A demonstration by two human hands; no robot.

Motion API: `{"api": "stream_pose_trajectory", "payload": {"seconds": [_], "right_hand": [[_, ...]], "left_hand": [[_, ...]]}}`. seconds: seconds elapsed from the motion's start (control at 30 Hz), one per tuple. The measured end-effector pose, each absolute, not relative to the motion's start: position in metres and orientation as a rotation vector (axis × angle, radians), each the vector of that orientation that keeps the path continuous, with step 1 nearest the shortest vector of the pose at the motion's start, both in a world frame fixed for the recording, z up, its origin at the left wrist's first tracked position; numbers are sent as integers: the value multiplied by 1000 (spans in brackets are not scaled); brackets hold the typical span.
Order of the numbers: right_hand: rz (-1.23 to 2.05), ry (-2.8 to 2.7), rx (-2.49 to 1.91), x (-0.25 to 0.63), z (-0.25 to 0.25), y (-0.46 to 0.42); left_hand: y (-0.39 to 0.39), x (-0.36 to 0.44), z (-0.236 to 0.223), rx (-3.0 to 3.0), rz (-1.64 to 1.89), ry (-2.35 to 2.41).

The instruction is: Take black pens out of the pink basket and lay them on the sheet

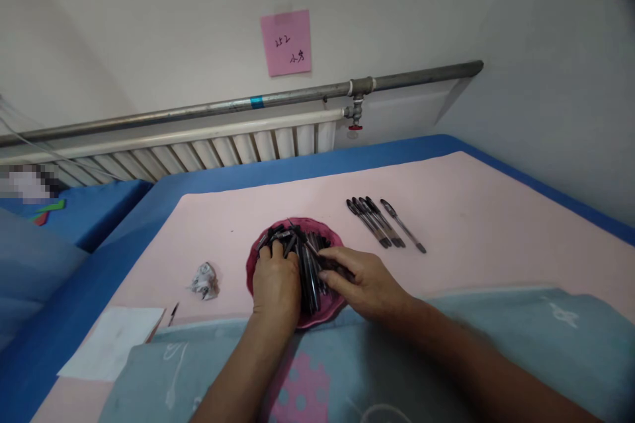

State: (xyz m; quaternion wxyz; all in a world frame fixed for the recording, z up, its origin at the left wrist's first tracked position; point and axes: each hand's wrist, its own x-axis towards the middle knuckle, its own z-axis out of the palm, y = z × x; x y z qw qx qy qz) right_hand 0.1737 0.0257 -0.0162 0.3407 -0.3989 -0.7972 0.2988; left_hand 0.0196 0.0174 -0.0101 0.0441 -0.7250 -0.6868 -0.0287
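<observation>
A dark pink basket [331,316] with a wavy rim holds many pens [308,287] and small black pieces that look like pen caps [270,235]. My left hand [276,277] reaches in over its left side, fingers curled down among the black pieces; the fingertips are hidden. Between the thumb and fingers of my right hand [360,281] is a pen [342,269], slanting up and left over the basket. Several capped pens [376,223] lie side by side to the right of the basket, and one more capped pen [404,226] lies slightly apart from them.
Left of the basket lie a crumpled paper ball [204,281], a white paper sheet [112,344] and a short dark pen-like piece [173,313]. A pink cover [486,225] lies on the blue table [208,182]. Behind stand a radiator [248,147] and a metal pipe [198,112].
</observation>
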Motion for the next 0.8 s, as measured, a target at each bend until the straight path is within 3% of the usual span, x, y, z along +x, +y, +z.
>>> {"api": "stream_pose_trajectory", "payload": {"seconds": [0.8], "right_hand": [[679,-2143,-1014,172,-16,24]], "left_hand": [[22,26,-12,-2154,-25,-2114]]}}
